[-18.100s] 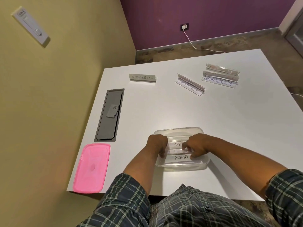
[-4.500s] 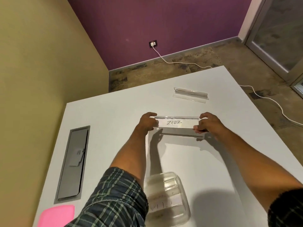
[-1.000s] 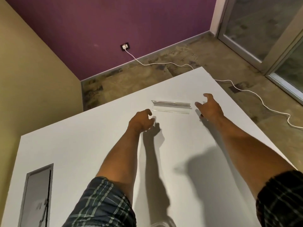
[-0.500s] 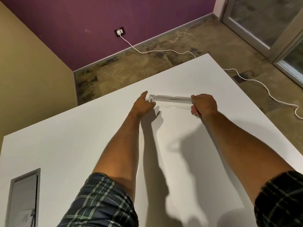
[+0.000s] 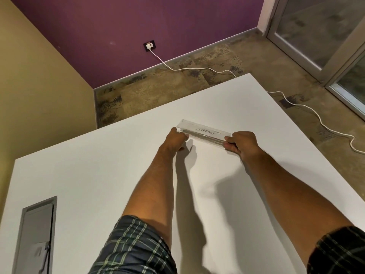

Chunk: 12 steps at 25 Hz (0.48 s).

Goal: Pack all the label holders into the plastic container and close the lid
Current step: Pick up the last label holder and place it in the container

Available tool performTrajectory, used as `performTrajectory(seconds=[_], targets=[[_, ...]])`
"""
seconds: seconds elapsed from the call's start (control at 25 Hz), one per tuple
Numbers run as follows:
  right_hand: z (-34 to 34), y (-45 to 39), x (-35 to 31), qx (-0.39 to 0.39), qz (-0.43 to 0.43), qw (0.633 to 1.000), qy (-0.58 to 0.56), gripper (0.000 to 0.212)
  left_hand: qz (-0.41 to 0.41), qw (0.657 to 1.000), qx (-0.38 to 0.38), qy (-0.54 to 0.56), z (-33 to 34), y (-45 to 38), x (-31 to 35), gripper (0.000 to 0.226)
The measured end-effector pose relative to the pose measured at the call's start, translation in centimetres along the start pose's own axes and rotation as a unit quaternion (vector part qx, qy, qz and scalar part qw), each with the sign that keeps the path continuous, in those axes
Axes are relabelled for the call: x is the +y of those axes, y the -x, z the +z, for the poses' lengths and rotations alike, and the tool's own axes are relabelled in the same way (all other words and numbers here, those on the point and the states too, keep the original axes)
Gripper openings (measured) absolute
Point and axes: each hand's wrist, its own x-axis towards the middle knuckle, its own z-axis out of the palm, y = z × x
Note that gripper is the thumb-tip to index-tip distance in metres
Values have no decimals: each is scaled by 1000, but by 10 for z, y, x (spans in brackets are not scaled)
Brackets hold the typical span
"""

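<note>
Both arms stretched out over white table [image 5: 98,175]. Left hand [image 5: 176,139] and right hand [image 5: 240,142] pinch opposite ends of clear label holder [image 5: 204,133], card reads "ELEPHANT". Holder tilted, far side of table. Grey cable hatch [image 5: 36,236] at lower left. White cable [image 5: 308,109] on floor.

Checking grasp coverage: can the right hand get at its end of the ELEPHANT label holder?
Likely yes: the right hand is already closed on that end of the ELEPHANT label holder, nothing between; the left hand takes the other end.
</note>
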Motion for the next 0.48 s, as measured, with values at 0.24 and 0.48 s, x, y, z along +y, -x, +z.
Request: performTrajectory(seconds=[0.24, 0.48], targets=[[-22, 65, 16, -104, -69, 991, 54, 62, -10, 988, 69, 141, -38, 73, -32, 26], [-45, 138, 37, -259, -113, 934, 217, 64, 3, 999, 34, 25, -88, 172, -82, 11]])
